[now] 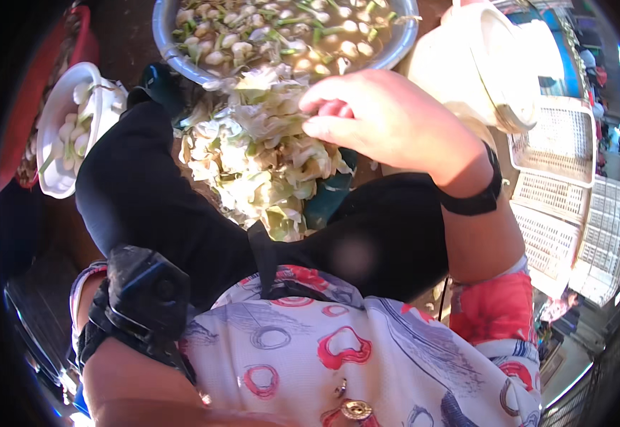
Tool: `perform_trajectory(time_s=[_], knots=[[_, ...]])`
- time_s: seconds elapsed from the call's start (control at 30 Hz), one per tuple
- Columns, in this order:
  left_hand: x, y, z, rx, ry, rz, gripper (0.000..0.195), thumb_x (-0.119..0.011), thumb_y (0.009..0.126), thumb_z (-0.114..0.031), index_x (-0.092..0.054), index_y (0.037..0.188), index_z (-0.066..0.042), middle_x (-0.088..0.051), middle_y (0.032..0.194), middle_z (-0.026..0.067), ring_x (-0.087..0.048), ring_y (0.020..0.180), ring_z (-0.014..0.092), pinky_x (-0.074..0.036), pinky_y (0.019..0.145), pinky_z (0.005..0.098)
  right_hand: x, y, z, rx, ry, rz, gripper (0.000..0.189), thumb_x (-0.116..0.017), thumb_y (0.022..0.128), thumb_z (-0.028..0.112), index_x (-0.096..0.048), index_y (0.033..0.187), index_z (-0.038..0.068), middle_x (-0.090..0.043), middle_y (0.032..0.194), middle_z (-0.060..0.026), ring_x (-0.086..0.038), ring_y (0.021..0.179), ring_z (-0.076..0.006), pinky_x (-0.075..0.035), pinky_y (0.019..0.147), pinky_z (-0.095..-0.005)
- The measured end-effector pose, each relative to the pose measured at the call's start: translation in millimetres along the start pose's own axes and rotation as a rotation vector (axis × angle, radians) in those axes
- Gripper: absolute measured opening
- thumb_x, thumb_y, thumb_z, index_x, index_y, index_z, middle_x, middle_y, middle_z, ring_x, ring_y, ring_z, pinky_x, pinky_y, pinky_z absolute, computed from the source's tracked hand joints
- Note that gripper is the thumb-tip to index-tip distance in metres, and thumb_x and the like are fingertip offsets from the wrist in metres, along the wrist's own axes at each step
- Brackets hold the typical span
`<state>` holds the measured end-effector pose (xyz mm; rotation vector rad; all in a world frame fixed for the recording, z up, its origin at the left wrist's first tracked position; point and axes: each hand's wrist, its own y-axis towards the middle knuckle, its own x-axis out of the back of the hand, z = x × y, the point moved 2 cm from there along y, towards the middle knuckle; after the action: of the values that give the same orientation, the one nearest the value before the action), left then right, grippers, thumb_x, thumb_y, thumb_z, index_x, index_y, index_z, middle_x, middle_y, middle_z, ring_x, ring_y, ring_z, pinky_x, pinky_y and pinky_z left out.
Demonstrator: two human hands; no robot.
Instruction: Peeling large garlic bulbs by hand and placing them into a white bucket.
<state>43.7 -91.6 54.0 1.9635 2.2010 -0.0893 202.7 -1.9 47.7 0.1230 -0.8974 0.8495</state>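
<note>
My right hand, with a black band on its wrist, hovers above a heap of pale papery bulb peelings. Its fingers are curled, the thumb is apart from them, and nothing shows between them. Beyond the heap, a wide basin holds brownish water and many white bulbs with green stem stubs, like garlic or small onions. My left hand is out of view; its forearm bends back at the lower left, with a black device strapped on. To the left, a white plastic tub contains several clean white bulbs.
A red container stands at the far left with unpeeled-looking bulbs beside the tub. At the right are a white bucket and several white plastic crates. My knees in black trousers flank the heap.
</note>
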Motion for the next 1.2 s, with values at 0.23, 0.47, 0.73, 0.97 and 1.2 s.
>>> perform_trajectory(time_s=[0.23,0.47,0.73,0.97,1.2], knots=[[10,12,-10,-0.025,0.016,0.142,0.050,-0.066,0.072,-0.021,-0.044,0.112,0.000,-0.056,0.092,0.0072,-0.056,0.071,0.016,-0.044,0.062,0.0286,6,-8,-4,-0.032,-0.025,-0.027,0.027,-0.054,0.075,0.026,-0.063,0.087,0.004,-0.061,0.077,-0.0167,-0.058,0.075,-0.0332,-0.046,0.070,-0.0385],[36,-15,-67,-0.313,-0.120,0.221,0.051,-0.067,0.072,-0.022,-0.044,0.112,0.000,-0.056,0.092,0.0071,-0.056,0.071,0.015,-0.044,0.061,0.0285,11,13,-36,0.096,0.075,0.004,0.023,-0.056,0.078,0.022,-0.060,0.091,0.003,-0.060,0.070,-0.0114,-0.058,0.065,-0.0228,-0.045,0.061,-0.0322],[68,-14,-3,0.417,0.475,-0.983,0.026,-0.064,0.073,-0.019,-0.059,0.093,-0.004,-0.059,0.076,0.0108,-0.059,0.071,0.021,-0.046,0.062,0.0300,-21,118,-210,-0.257,-0.093,-0.455,0.023,-0.052,0.076,0.028,-0.065,0.080,0.009,-0.063,0.076,-0.0113,-0.058,0.073,-0.0300,-0.046,0.067,-0.0374],[78,-33,-1,0.323,0.625,-1.076,0.024,-0.061,0.075,-0.022,-0.058,0.091,-0.004,-0.059,0.078,0.0113,-0.058,0.074,0.027,-0.046,0.064,0.0343,-102,203,-222,-0.639,-0.328,-0.155,0.029,-0.047,0.080,0.026,-0.059,0.100,0.009,-0.047,0.119,-0.0159,-0.047,0.102,-0.0369,-0.041,0.086,-0.0436],[88,-45,9,0.344,0.541,-1.154,0.024,-0.062,0.074,-0.020,-0.059,0.091,-0.004,-0.058,0.077,0.0124,-0.057,0.073,0.026,-0.046,0.064,0.0336,-58,203,-198,-0.467,-0.235,-0.232,0.033,-0.058,0.076,0.032,-0.060,0.085,0.000,-0.061,0.074,-0.0156,-0.059,0.069,-0.0307,-0.046,0.065,-0.0386]])
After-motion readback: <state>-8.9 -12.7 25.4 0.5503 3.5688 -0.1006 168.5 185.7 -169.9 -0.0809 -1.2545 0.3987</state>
